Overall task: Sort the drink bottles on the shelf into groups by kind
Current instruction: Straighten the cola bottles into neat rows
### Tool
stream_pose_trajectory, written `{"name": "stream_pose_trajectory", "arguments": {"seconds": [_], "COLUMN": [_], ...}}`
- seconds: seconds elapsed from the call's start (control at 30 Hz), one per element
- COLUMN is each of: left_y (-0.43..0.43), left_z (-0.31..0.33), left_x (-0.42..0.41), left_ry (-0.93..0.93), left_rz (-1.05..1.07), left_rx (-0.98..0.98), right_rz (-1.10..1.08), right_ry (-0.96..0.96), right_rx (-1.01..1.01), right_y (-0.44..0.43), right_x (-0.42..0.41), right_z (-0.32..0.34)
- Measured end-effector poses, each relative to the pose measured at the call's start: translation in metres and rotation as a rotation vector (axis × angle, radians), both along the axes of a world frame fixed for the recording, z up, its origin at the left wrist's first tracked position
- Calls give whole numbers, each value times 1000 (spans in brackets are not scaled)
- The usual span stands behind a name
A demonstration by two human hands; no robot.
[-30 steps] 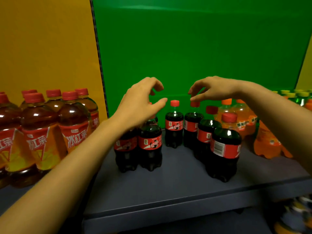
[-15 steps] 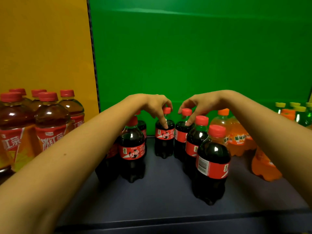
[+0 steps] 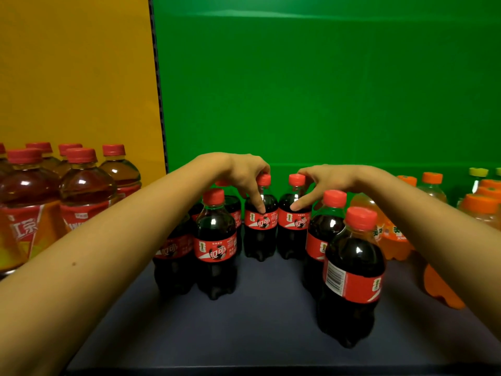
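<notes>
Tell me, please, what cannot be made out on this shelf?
Head view:
- Leftmost cola bottle: mostly behind the left forearm.
- Iced tea bottles: cut by the left edge.
- Yellow-capped bottles: cut by the right edge, labels unseen.
- Nearest orange soda bottle: top hidden by the right forearm.

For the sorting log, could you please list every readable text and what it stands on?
"可口": red label of the small dark plastic cola bottle the left hand grips.
"红茶": red label of the large amber plastic tea bottle, clipped.
"美": round orange plastic soda bottle.
Barcode digits, nearest cola bottle: too small.
Unclear: neighbouring cola bottle, in right hand.
</notes>
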State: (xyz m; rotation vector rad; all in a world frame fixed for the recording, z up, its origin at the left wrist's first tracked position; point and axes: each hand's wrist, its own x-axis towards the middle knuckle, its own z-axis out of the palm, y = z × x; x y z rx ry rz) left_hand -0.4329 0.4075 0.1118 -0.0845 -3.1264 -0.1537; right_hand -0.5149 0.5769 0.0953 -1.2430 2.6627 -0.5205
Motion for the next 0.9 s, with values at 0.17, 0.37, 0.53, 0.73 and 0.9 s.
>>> {"name": "stream_pose_trajectory", "arguments": {"seconds": [0.17,0.37,0.53,0.73,0.9], "left_y": [1,9,47,84,94], "left_z": [0,5,-6,-63,-95], "left_x": [-1,16,62,56,42], "left_ry": [-15,198,695,505,403], "left_rz": [19,14,-215,-209,-168], "left_rx": [13,-189,368,615,929], "right_rz": [-4,-46,-80,-31,-85], "right_ry": [42,76,-13,-127,-176], "right_rx": [-18,-206,-797,-941,-800], "right_y": [1,31,81,108,104], "right_x": [0,9,40,107,136], "right_z": [-5,-9,-27,-79,-114]}}
